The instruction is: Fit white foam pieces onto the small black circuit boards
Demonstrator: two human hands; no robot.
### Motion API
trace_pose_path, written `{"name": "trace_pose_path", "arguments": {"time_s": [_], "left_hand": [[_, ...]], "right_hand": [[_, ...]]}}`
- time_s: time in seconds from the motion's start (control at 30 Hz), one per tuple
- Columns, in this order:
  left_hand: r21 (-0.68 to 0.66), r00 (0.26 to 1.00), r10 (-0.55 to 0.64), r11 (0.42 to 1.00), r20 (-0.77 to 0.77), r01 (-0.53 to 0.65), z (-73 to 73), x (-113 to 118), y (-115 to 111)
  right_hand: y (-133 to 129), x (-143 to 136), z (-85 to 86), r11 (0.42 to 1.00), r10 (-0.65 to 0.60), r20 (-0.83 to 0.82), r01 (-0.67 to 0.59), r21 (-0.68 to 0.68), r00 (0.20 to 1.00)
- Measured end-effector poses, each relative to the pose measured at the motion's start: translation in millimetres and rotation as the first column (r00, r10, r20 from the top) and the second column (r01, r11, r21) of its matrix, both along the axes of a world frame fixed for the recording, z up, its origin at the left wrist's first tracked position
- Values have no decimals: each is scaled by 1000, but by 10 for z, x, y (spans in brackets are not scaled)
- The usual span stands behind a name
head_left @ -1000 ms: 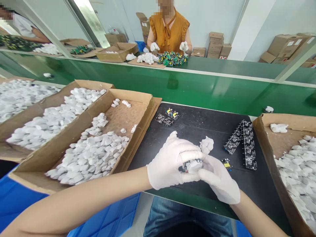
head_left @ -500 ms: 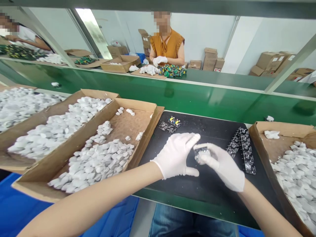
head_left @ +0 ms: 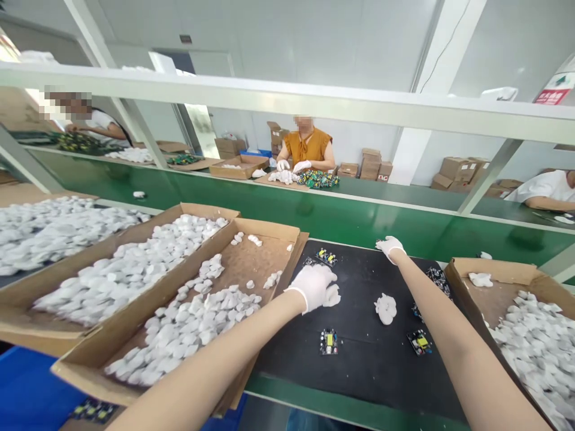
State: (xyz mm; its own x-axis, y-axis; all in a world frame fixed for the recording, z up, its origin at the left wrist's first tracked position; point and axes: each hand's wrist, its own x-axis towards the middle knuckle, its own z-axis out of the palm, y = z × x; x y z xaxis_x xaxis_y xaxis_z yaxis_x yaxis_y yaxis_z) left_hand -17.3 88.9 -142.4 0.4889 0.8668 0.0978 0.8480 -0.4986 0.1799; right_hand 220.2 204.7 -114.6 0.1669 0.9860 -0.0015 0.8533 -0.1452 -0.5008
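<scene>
My left hand (head_left: 314, 286), in a white glove, is over the left part of the black mat (head_left: 354, 371), fingers bent but apart; I see nothing held. Just beyond it lie small circuit boards (head_left: 326, 257). My right hand (head_left: 392, 246), gloved too, is stretched to the mat's far edge, fingertips closed on a small dark circuit board (head_left: 378, 243), mostly hidden. Between the arms rests a clump of white pieces (head_left: 385, 309). One board with a yellow part (head_left: 329, 342) lies nearer me, another board (head_left: 420, 343) beside my right forearm.
Cardboard trays of white pieces stand left (head_left: 269, 230) and right (head_left: 494, 266) of the mat. Behind runs a green conveyor (head_left: 350, 218). A white rail (head_left: 287, 108) crosses above it. Co-workers sit opposite, one in an orange top (head_left: 309, 146). Joined boards (head_left: 438, 280) lie at the mat's right.
My hands have parted; the right reached far forward, the left drew back left. The joined boards at right are shifted, and loose boards and a white clump now show on the mat. The view tilted up.
</scene>
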Motion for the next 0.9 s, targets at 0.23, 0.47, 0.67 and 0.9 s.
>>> {"name": "trace_pose_path", "arguments": {"time_s": [0.23, 0.47, 0.67, 0.9], "left_hand": [[-111, 992, -41, 992, 117, 54, -191, 125, -81], [-225, 962, 65, 974, 267, -4, -434, 218, -35], [-93, 949, 110, 992, 297, -86, -221, 208, -97], [-87, 950, -56, 992, 307, 86, -19, 396, -419]], "right_hand": [[-234, 433, 83, 957, 231, 113, -205, -204, 966], [-1109, 573, -135, 770, 608, 52, -572, -282, 792], [-1341, 555, -318, 783, 615, 52, -600, -163, 787], [-1501, 401, -269, 669, 717, -126, -727, -154, 686]]}}
